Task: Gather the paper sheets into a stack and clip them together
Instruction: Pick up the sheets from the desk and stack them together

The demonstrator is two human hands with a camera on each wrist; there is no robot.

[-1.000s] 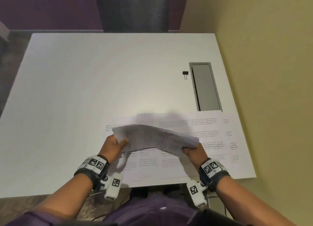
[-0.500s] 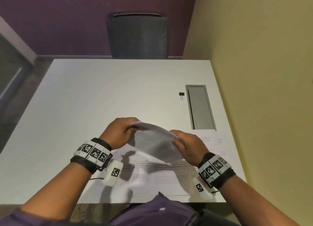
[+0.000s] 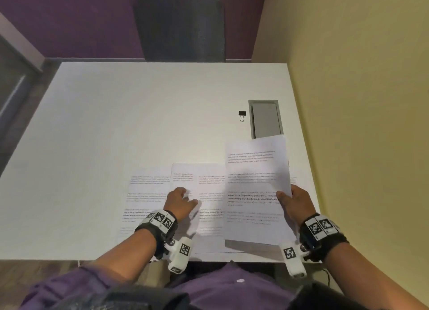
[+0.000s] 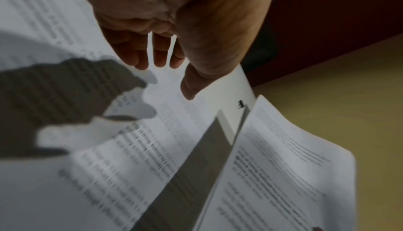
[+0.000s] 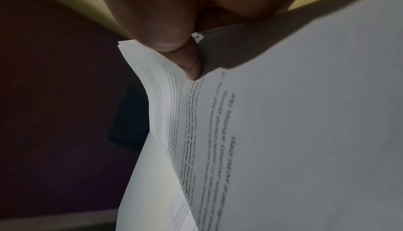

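Nearest, the right hand (image 3: 296, 201) pinches a few gathered sheets (image 3: 256, 189) by their right edge, raised off the bench (image 3: 116, 124). The left hand (image 3: 182, 201), fingers loosely spread and holding nothing, hovers over the loose sheets (image 3: 148, 193) lying overlapped at the near edge. Sliding each sheet under the held ones, edges squared, would likely serve best. Farther off, the binder clip (image 3: 242, 114) waits beside a grey recess (image 3: 265, 118).

left hand (image 3: 180, 201) fingers (image 4: 139, 52) extended, right hand (image 3: 297, 201) pinching
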